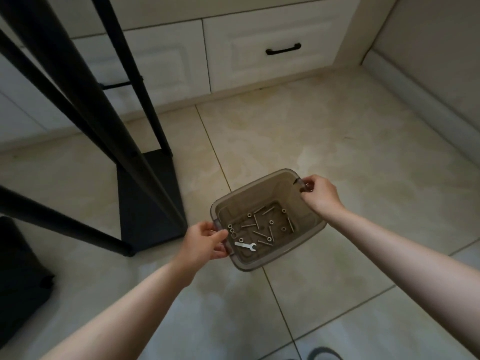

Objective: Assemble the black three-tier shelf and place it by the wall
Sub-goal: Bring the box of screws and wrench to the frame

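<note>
A smoky clear plastic bin [291,255] is held above the tiled floor. My left hand [205,241] grips its near-left handle and my right hand [320,194] grips its far-right handle. On the bin's bottom lie several bolts and nuts [262,224] and a small flat silver wrench [245,246]. The black shelf frame [145,193] stands to the left, its long black posts rising toward the camera from a black bottom panel on the floor.
White cabinet drawers with a black handle [283,51] line the far wall. A beige wall with a skirting board [426,100] runs along the right. A dark object [18,276] sits at the left edge. A shoe tip [324,354] shows at the bottom.
</note>
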`<state>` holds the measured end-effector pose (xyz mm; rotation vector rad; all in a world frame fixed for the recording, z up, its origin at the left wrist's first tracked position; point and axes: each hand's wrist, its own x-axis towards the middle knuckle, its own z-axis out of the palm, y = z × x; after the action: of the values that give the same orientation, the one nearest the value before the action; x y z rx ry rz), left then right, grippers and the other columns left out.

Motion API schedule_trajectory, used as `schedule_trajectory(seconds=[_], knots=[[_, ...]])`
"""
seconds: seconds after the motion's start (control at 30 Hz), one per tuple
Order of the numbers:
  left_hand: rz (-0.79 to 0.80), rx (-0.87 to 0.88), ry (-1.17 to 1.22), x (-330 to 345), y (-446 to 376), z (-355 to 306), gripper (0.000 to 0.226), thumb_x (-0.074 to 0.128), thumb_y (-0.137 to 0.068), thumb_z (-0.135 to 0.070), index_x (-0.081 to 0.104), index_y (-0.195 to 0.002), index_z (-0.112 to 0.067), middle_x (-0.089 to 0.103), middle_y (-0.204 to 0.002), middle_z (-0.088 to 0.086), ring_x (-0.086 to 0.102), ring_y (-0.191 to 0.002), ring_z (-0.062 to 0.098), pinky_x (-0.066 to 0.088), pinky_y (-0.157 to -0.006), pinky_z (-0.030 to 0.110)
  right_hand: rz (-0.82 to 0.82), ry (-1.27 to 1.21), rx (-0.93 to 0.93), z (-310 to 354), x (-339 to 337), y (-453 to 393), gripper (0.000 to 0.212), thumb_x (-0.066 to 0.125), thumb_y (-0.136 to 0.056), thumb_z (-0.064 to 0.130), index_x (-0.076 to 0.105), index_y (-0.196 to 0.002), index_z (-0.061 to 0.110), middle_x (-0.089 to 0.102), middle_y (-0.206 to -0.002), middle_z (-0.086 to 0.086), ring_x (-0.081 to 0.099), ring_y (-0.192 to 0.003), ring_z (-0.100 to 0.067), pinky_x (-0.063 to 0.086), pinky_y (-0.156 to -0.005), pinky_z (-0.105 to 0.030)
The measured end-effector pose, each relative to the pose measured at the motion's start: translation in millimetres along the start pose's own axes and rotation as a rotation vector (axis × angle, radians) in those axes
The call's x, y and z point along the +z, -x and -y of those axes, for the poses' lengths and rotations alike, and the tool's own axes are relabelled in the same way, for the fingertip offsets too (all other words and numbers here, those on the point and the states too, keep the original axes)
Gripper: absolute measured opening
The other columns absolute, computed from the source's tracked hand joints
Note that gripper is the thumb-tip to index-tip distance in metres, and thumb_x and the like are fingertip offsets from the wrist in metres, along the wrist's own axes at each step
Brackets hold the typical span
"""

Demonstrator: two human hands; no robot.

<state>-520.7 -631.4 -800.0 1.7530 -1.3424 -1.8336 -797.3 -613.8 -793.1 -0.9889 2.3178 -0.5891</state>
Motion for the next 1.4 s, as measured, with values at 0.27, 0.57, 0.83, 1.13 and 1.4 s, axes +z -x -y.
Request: schedule_trajectory(seconds=[0.27, 0.57, 0.83, 1.13, 1.4], knots=[[-0.032, -0.064, -0.027, -2.1, -7.8, -6.1, 0.052, 0.069, -0.093, -0.016, 0.044, -0.138, -0.014, 0.060, -0.121, 0.011, 0.066, -0.102, 0.027, 0.057, -0.082, 0.037, -0.109, -0.119, 0.123, -27.9, -7.4, 35.7, 0.057, 0.065, -0.093, 0.031, 0.044, -0.140, 0.006, 0.048, -0.139, -0.014, 0.051, -0.124, -0.029, 0.039, -0.107, -0.040], [-0.022, 0.081, -0.030, -3.5, -20.8, -39.0, 0.036, 0.059, -0.101, -0.021, 0.052, -0.136, -0.017, 0.062, -0.124, 0.006, 0.062, -0.103, 0.016, 0.051, -0.079, 0.029, 0.343, -0.866, 0.641, -30.3, 22.0, 83.9, 0.020, 0.050, -0.102, 0.024, 0.056, -0.096, 0.006, 0.061, -0.100, -0.017, 0.060, -0.097, -0.036, 0.044, -0.087, -0.051], [-0.052, 0.054, -0.040, -0.4, -20.3, -25.2, 0.016, 0.057, -0.101, -0.016, 0.060, -0.117, -0.016, 0.067, -0.110, 0.007, 0.065, -0.101, 0.020, 0.055, -0.082, 0.032, 0.271, -0.909, 0.515, -17.2, 12.0, 46.0, 0.014, 0.051, -0.100, 0.012, 0.059, -0.091, 0.007, 0.064, -0.075, -0.009, 0.063, -0.069, -0.024, 0.055, -0.073, -0.042], [0.045, 0.033, -0.038, 25.3, -37.7, -33.8, 0.027, 0.052, -0.104, -0.018, 0.059, -0.130, -0.018, 0.070, -0.111, 0.001, 0.068, -0.101, 0.016, 0.056, -0.086, 0.030, 0.238, -0.822, 0.322, 3.6, 6.5, -4.1, 0.023, 0.044, -0.097, -0.004, 0.063, -0.095, 0.009, 0.066, -0.079, -0.008, 0.062, -0.071, -0.021, 0.053, -0.064, -0.035], [0.040, 0.001, -0.059, 18.1, -54.8, -55.3, 0.031, 0.047, -0.106, -0.021, 0.056, -0.136, -0.017, 0.067, -0.116, 0.004, 0.064, -0.107, 0.018, 0.056, -0.082, 0.030, 0.229, -0.797, 0.247, 33.6, 11.6, -43.6, 0.021, 0.045, -0.096, -0.004, 0.061, -0.101, 0.008, 0.064, -0.080, -0.007, 0.061, -0.069, -0.019, 0.051, -0.067, -0.031]])
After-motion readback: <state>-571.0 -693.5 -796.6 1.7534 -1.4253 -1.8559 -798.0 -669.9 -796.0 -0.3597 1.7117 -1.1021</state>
